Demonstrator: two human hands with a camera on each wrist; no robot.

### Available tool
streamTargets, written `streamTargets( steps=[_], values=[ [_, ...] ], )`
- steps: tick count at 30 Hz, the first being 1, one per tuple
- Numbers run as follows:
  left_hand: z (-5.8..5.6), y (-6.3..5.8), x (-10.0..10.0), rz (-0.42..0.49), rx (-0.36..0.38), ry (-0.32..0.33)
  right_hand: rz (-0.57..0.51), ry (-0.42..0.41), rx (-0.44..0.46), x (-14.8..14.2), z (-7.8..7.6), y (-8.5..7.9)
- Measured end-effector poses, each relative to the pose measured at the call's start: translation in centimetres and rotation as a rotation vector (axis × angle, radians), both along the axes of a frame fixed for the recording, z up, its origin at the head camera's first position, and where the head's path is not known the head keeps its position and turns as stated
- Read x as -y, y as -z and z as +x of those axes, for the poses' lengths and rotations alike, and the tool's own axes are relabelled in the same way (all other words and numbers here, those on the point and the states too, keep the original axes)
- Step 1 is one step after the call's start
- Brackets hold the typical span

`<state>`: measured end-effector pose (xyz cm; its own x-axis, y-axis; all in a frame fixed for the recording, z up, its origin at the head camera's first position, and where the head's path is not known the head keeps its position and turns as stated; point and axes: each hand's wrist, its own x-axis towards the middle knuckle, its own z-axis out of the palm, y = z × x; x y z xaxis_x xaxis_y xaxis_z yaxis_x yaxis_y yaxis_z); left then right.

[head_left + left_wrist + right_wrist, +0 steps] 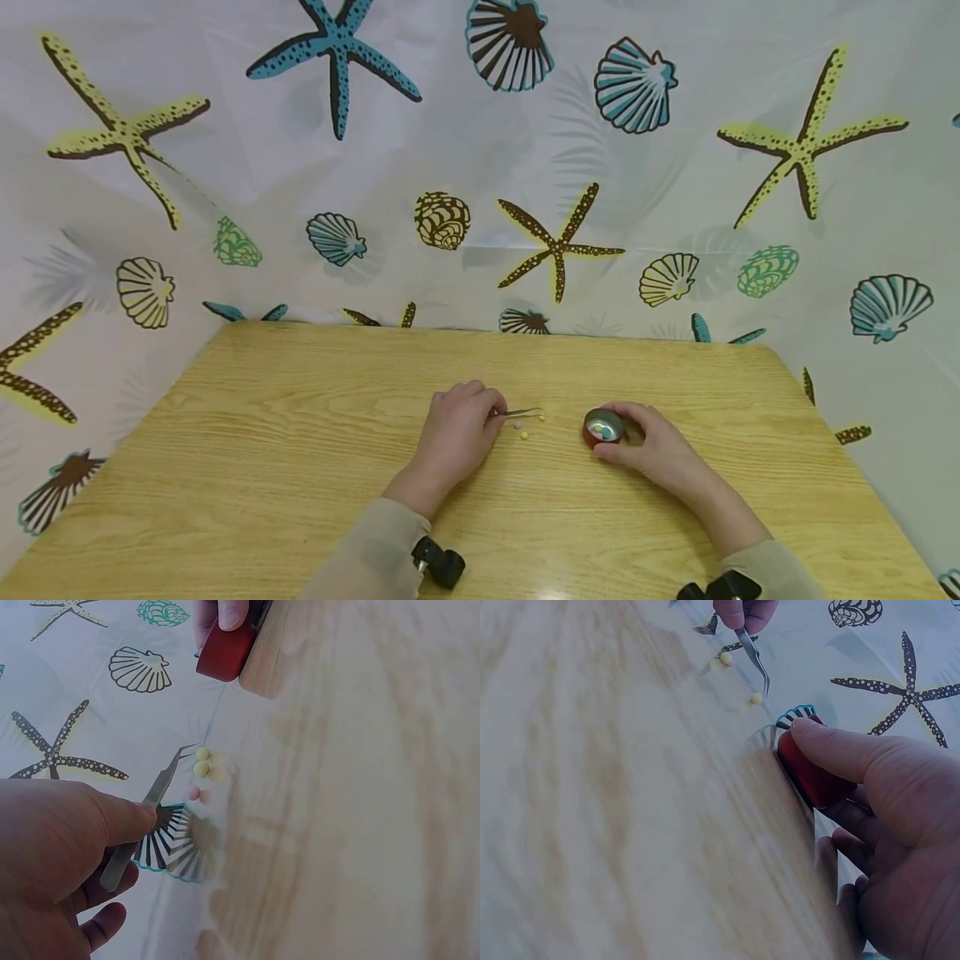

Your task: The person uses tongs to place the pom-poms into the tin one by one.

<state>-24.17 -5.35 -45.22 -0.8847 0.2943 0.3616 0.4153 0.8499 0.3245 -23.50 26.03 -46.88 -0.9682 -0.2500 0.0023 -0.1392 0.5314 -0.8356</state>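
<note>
The left hand (pixel 459 432) was near the middle of the tabletop (pixel 247 433), between its far edge and the person. Its thumb and index finger pinched a pair of metal tweezers (pixel 522 412), whose bent tips pointed towards the right edge. The tips were just beside a yellow bead (pixel 542 417); whether they touched it, I could not tell. On the tabletop, a pink bead (pixel 517 426) and a second yellow bead (pixel 524 436) lay near the tweezers, on the side away from the far edge.

The right hand (pixel 656 446) was more towards the right edge, and it gripped a small red cup (pixel 588 439) between thumb and index finger, the other fingers being bent. The cup's opening faced up, and inside lay several small coloured beads (pixel 602 432), too small to count surely. A cloth (pixel 480 142) printed with shells and starfish hung behind the far edge.
</note>
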Motion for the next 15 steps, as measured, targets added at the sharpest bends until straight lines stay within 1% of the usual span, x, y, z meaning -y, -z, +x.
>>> streamTargets(
  steps=[15],
  values=[
    [-0.18, 0.27, 0.04, -0.014, 0.007, 0.001, -0.021, -0.005, 0.010, 0.05, 0.09, -0.12]
  ],
)
